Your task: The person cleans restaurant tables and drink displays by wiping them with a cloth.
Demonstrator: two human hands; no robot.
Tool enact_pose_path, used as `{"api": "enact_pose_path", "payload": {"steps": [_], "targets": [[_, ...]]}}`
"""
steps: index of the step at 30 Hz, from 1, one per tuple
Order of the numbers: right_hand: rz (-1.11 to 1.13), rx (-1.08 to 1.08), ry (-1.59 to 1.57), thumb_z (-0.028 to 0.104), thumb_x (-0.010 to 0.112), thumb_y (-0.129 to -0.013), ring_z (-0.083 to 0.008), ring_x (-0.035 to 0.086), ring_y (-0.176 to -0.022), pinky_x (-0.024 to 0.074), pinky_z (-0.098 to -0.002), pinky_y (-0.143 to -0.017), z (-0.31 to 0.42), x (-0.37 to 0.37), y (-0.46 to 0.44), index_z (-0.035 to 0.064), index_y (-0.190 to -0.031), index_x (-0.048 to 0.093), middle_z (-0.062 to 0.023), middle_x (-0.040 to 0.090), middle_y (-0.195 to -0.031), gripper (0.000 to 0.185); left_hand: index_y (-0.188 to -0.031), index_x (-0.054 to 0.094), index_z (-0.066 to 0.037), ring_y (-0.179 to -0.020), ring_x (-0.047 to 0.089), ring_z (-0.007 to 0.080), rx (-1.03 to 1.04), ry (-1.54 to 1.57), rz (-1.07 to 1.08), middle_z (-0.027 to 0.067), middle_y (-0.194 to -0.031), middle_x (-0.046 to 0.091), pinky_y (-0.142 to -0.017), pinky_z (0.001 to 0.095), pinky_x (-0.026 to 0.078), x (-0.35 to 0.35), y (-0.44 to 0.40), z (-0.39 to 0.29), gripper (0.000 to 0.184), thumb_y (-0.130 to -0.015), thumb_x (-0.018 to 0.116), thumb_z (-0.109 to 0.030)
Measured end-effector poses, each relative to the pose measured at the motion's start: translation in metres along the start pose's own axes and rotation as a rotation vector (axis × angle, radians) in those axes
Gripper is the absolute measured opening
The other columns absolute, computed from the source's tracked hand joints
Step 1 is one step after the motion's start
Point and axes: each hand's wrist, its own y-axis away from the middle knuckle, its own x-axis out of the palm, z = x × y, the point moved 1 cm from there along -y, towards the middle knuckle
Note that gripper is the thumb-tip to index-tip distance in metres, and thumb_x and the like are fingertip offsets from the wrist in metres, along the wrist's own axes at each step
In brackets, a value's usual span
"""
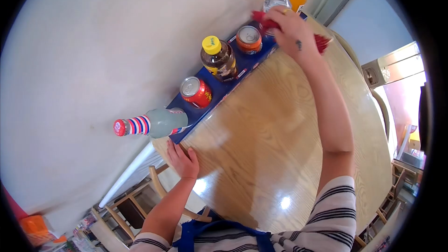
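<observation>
Red cloth (pixel 322 44) clamped in right grip (pixel 293 32), left grip (pixel 183 161) spread on table (pixel 280 121), yellow-capped bottle (pixel 217 67) holding dark liquid (pixel 226 56)

A plain, pale wall (pixel 93 51) fills the left side, with a slanting white pipe (pixel 126 175) near its foot. Below stands a wooden chair (pixel 129 212) with a dark seat; an orange bag (pixel 35 230) lies towards the lower left corner. On the right, a beige box (pixel 373 73) with a round grille sits beside a brightly lit opening (pixel 407 69).
</observation>
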Motion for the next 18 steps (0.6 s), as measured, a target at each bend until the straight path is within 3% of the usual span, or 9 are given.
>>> {"api": "enact_pose_path", "payload": {"steps": [3, 6, 8, 9, 11, 12, 14, 16, 18], "targets": [[-0.123, -0.148, -0.277, 0.004, 0.053, -0.074, -0.0301, 0.056, -0.092, 0.0467, -0.0381, -0.074, 0.012, 0.031, 0.005, 0.0088, -0.104, 0.058, -0.013, 0.059, -0.094, 0.031, -0.124, 0.034, 0.007, -0.124, 0.031, 0.0422, 0.035, -0.004, -0.02, 0.0265, -0.132, 0.034, -0.102, 0.0522, 0.023, 0.002, 0.001, 0.003, 0.053, -0.083, 0.047, -0.025], [0.087, 0.064, -0.156, 0.006, 0.054, -0.074, -0.0329, 0.056, -0.09, 0.0466, -0.0365, -0.076, 0.024, 0.042, 0.01, 0.0071, -0.102, 0.06, -0.0153, 0.06, -0.092, 0.029, -0.123, 0.034, 0.007, -0.124, 0.031, 0.0422, 0.012, -0.023, -0.021, 0.0263, -0.132, 0.034, -0.102, 0.0522, 0.023, 0.004, 0.001, 0.004, 0.053, -0.083, 0.047, -0.025], [0.361, 0.073, -0.246, 0.007, 0.052, -0.073, -0.0273, 0.059, -0.086, 0.0466, -0.0314, -0.076, 0.027, 0.028, 0.009, 0.0041, -0.096, 0.063, -0.0123, 0.063, -0.088, 0.025, -0.123, 0.034, 0.007, -0.124, 0.03, 0.0423, 0.008, -0.01, -0.014, 0.0263, -0.132, 0.034, -0.102, 0.0522, 0.023, 0.001, 0.001, 0.001, 0.053, -0.083, 0.048, -0.025], [0.368, 0.072, -0.245, 0.007, 0.052, -0.073, -0.0273, 0.059, -0.086, 0.0466, -0.0314, -0.076, 0.026, 0.022, 0.007, 0.0041, -0.096, 0.063, -0.0123, 0.063, -0.088, 0.025, -0.123, 0.034, 0.007, -0.124, 0.03, 0.0425, 0.015, 0.006, -0.009, 0.0263, -0.132, 0.034, -0.102, 0.0522, 0.023, -0.001, 0.0, -0.001, 0.053, -0.083, 0.048, -0.025], [0.867, 0.236, -0.834, 0.014, 0.055, -0.071, -0.0212, 0.062, -0.079, 0.0482, -0.0294, -0.072, 0.024, 0.017, 0.007, 0.0051, -0.096, 0.064, -0.0104, 0.063, -0.083, 0.029, -0.123, 0.034, 0.007, -0.124, 0.03, 0.0425, 0.01, 0.004, 0.006, 0.0263, -0.133, 0.034, -0.102, 0.0522, 0.023, -0.002, 0.0, 0.0, 0.053, -0.083, 0.048, -0.025], [0.868, 0.232, -0.831, 0.014, 0.055, -0.071, -0.0212, 0.062, -0.079, 0.0482, -0.0294, -0.072, 0.02, 0.016, 0.007, 0.0051, -0.096, 0.064, -0.0104, 0.063, -0.083, 0.029, -0.124, 0.034, 0.007, -0.124, 0.03, 0.0426, 0.005, -0.002, 0.015, 0.0263, -0.133, 0.033, -0.102, 0.0522, 0.022, -0.001, 0.0, 0.0, 0.053, -0.083, 0.048, -0.025], [0.521, 0.247, -0.721, 0.014, 0.054, -0.072, -0.0143, 0.062, -0.078, 0.048, -0.0269, -0.072, 0.005, 0.013, 0.007, 0.0047, -0.099, 0.063, -0.007, 0.065, -0.085, 0.029, -0.124, 0.034, 0.007, -0.124, 0.03, 0.0426, 0.002, 0.009, 0.009, 0.0263, -0.133, 0.033, -0.103, 0.0522, 0.022, 0.0, 0.0, 0.0, 0.053, -0.083, 0.048, -0.025], [0.447, 0.316, -0.812, 0.012, 0.051, -0.075, -0.0163, 0.062, -0.077, 0.0479, -0.0272, -0.071, -0.013, 0.022, 0.006, 0.0063, -0.099, 0.063, -0.0076, 0.065, -0.086, 0.027, -0.124, 0.034, 0.007, -0.124, 0.03, 0.0426, 0.006, 0.014, 0.009, 0.0263, -0.133, 0.033, -0.103, 0.0521, 0.022, 0.0, 0.001, 0.002, 0.053, -0.083, 0.048, -0.025], [0.128, 0.358, -0.754, 0.011, 0.05, -0.077, -0.0186, 0.062, -0.077, 0.0482, -0.0281, -0.071, -0.013, 0.013, -0.002, 0.0077, -0.101, 0.063, -0.0105, 0.065, -0.087, 0.028, -0.124, 0.034, 0.007, -0.124, 0.03, 0.0426, 0.006, 0.012, 0.011, 0.0261, -0.133, 0.033, -0.103, 0.0522, 0.022, 0.001, 0.001, 0.002, 0.053, -0.083, 0.048, -0.025]]}}
